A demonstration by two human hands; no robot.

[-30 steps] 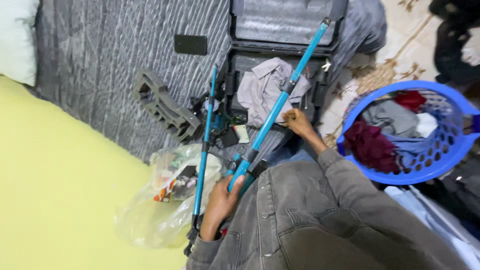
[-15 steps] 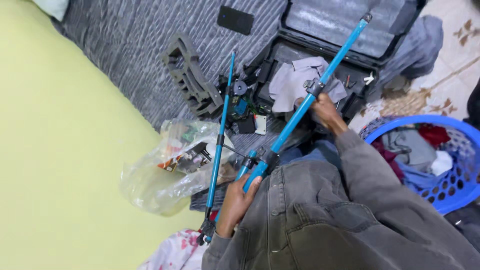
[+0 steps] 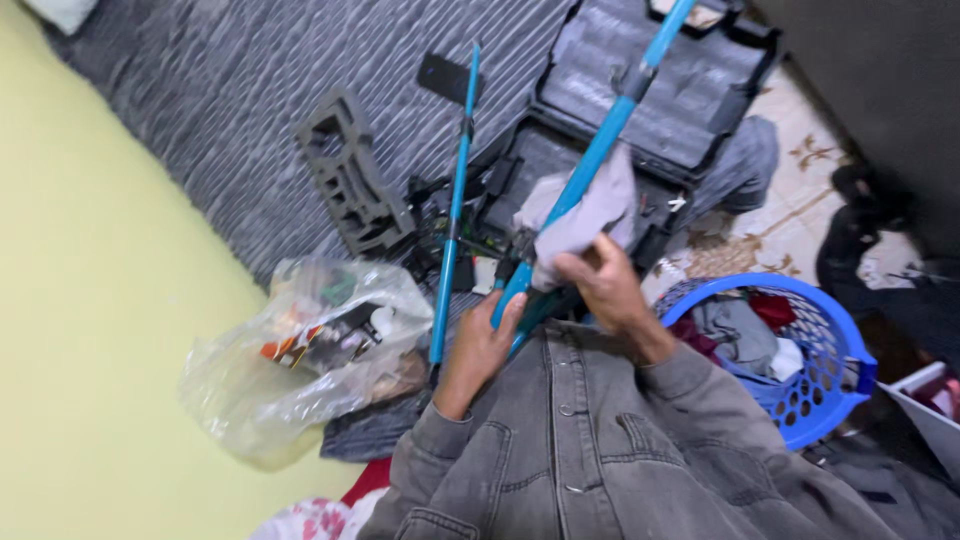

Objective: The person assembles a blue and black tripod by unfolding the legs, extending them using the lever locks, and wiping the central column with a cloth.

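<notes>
Wiping of a blue pole, part-way through. The left hand is closed around the lower end of the blue pole, which slants up and away to the top edge of the view; the right hand pinches a grey cloth against the pole just above the left hand. Judged from the cloth's place near the bottom, most of the pole's length above it is not yet covered — the upper joint and tip are bare. A 2nd, thinner blue pole lies untouched on the grey bedcover, just left of the held one. Counts: 2 blue poles, 1 cloth, 1 open black case behind the poles, 1 dark foam insert, 1 clear plastic bag of small items, 1 blue laundry basket at right — holding clothes, number not countable.
</notes>
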